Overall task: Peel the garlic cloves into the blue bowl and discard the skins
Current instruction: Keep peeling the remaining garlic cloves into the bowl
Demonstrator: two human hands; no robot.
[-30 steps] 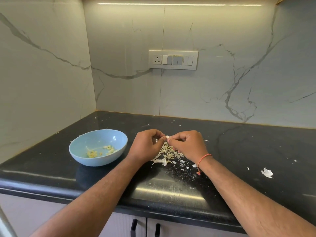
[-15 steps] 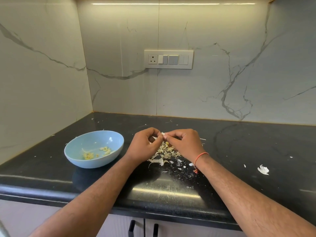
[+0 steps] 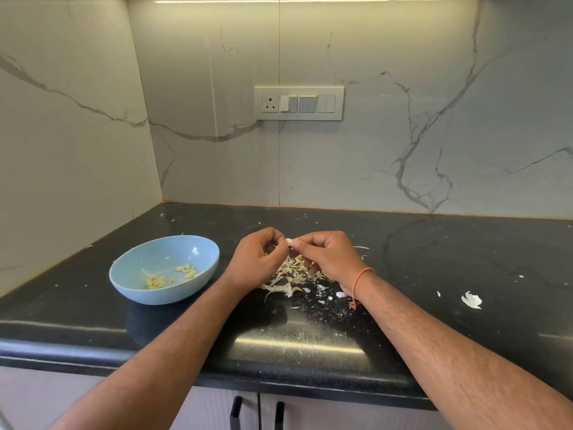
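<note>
Left hand, right hand: pinching, fingertips together.

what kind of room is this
Most likely a home kitchen: a black stone countertop over cabinet doors, marble-look wall tiles with a socket and switch panel, and a blue bowl of peeled garlic beside a pile of skins.

White marble-veined wall panels; black speckled tabletop; switch plate upper centre; light strip along top; cabinet handles at bottom.
</note>
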